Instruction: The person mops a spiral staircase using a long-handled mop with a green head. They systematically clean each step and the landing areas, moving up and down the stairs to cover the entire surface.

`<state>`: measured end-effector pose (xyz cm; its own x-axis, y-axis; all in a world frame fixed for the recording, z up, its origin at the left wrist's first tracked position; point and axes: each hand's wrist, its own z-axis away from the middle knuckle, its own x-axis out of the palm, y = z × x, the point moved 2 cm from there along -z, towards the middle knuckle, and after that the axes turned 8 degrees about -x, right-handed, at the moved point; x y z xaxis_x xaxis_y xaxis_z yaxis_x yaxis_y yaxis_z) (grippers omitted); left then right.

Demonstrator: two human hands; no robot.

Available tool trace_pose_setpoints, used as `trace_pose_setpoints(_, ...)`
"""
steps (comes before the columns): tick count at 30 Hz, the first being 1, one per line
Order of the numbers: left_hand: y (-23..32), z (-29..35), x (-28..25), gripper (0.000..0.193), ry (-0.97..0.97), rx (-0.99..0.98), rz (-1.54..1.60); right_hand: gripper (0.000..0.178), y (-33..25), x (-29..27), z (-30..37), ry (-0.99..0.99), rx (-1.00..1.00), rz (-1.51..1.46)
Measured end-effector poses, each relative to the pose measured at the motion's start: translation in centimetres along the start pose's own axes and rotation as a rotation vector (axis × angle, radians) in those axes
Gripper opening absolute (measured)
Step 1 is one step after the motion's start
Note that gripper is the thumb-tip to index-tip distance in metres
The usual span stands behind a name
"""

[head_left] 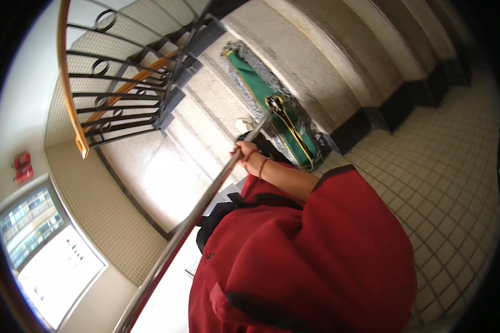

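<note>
My right hand (pixel 244 153) is closed around a long metal mop pole (pixel 205 200), with red string bracelets on its wrist. The forearm comes out of a wide red sleeve with black trim (pixel 316 250). The pole runs from the lower left up to a flat green mop head with a grey fringe (pixel 259 83), which lies on the pale speckled stone landing (pixel 166 166) along the foot of a step. A light shoe tip (pixel 243 124) shows beside the pole. My left hand is out of sight.
Pale stone steps with dark risers (pixel 339 61) rise at the upper right. A black iron railing with a wooden handrail (pixel 116 83) stands at the upper left. Small square floor tiles (pixel 444 188) fill the right. A window (pixel 44 250) and red wall boxes (pixel 22 166) are at the left.
</note>
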<state>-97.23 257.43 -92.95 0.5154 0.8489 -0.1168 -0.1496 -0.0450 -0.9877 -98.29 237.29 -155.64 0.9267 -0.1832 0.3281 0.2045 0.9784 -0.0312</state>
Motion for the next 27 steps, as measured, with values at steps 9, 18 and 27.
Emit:
trace_pose_setpoints(9, 1.1, -5.7, 0.9, 0.022, 0.602, -0.139, 0.012, 0.008, -1.1, 3.5, -1.4, 0.163, 0.212, 0.401)
trace_pose_setpoints(18, 2.3, -10.2, 3.2, 0.027, 0.180, -0.319, 0.142, 0.012, -5.8, 14.1, -13.0, -0.173, 0.260, 1.057)
trace_pose_setpoints(27, -0.5, -23.5, 0.4, 0.032, 0.290, -0.239, 0.092, 0.015, -8.7, 32.5, -12.7, -0.246, 0.064, 0.563)
